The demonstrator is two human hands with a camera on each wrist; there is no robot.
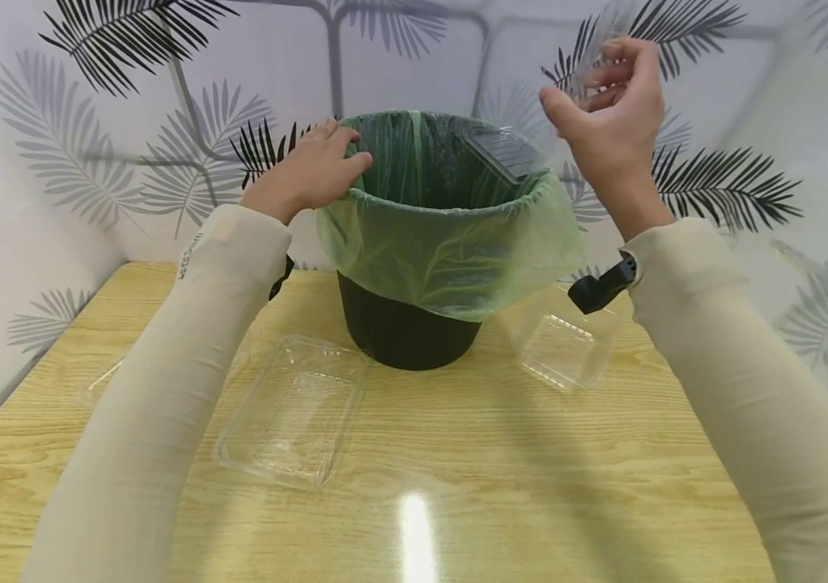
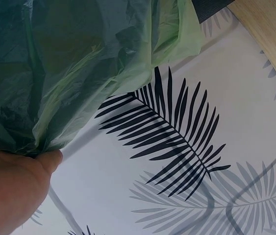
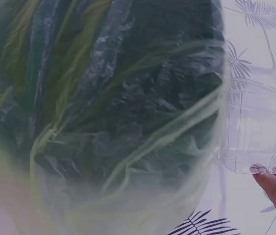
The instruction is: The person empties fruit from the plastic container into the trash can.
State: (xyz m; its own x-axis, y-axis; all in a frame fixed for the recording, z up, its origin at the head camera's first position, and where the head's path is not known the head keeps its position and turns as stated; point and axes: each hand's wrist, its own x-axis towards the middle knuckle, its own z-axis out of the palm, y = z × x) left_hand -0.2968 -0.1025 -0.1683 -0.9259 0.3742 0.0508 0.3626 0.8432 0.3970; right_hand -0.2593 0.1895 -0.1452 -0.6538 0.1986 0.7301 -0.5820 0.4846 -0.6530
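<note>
A black bin (image 1: 409, 332) stands at the back of the table, lined with a translucent green bag (image 1: 450, 259) folded over its rim. My left hand (image 1: 322, 166) grips the bin's left rim through the bag; the left wrist view shows the thumb (image 2: 49, 159) against the gathered plastic. Raised above the bin's right side, my right hand (image 1: 621, 117) pinches a clear plastic container (image 1: 596, 69) by its edge. This container (image 3: 260, 127) appears beside the bag in the right wrist view. Another clear container (image 1: 501, 154) leans inside the bin's mouth at the right.
On the wooden table (image 1: 457, 470), a clear rectangular tray (image 1: 290, 413) lies in front of the bin to the left. A clear container (image 1: 566, 348) sits right of the bin. Part of another clear piece (image 1: 99, 389) shows behind the left sleeve. A leaf-patterned wall stands close behind.
</note>
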